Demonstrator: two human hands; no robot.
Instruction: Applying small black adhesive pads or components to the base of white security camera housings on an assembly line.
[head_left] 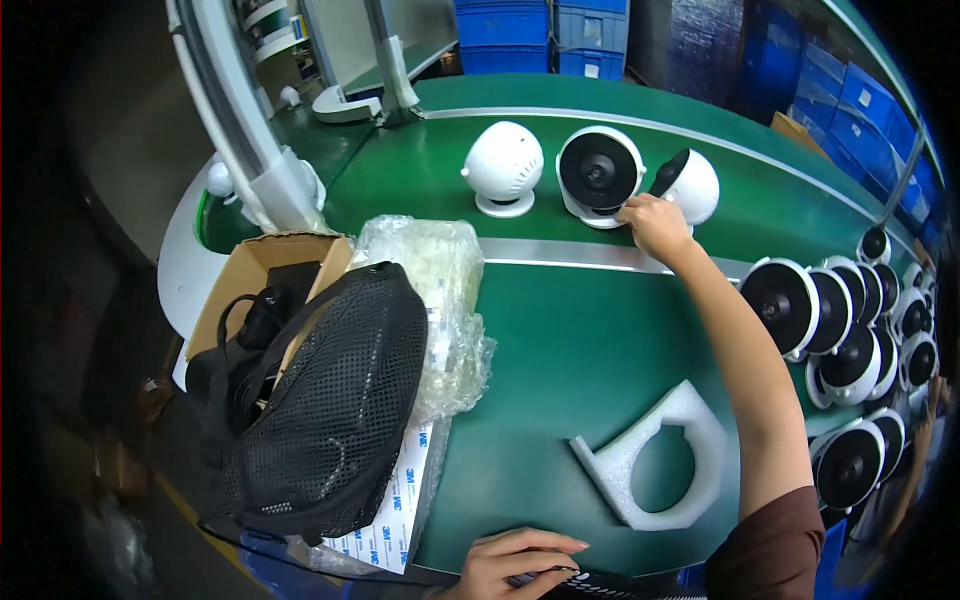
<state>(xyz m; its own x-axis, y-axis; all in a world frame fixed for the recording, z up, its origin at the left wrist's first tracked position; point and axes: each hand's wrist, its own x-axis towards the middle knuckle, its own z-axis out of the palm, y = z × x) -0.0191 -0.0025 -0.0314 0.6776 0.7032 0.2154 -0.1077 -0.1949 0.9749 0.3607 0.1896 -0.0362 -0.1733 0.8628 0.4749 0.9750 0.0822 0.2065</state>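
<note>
My right hand (658, 228) reaches across the green table, with its bent fingers at the lower right side of a white round device (597, 172) with a black disc front. Just beyond this hand stands a similar device (697, 186), turned sideways and partly hidden by it. Farther left, a third white device (503, 165) shows its slotted back and sits on a round foot. At the near table edge lies my left hand (515, 565), fingers stretched and apart, beside a dark perforated surface. Between my arms a white foam piece (690, 490) with a large round hole rests on the table.
On the left are a black mesh bag (335, 400), an open cardboard box (225, 290) and bubble-wrapped packs (440, 270). Several white devices with black fronts (780, 305) crowd the right side. A metal strip (560, 254) crosses the table; blue crates (500, 35) stand beyond.
</note>
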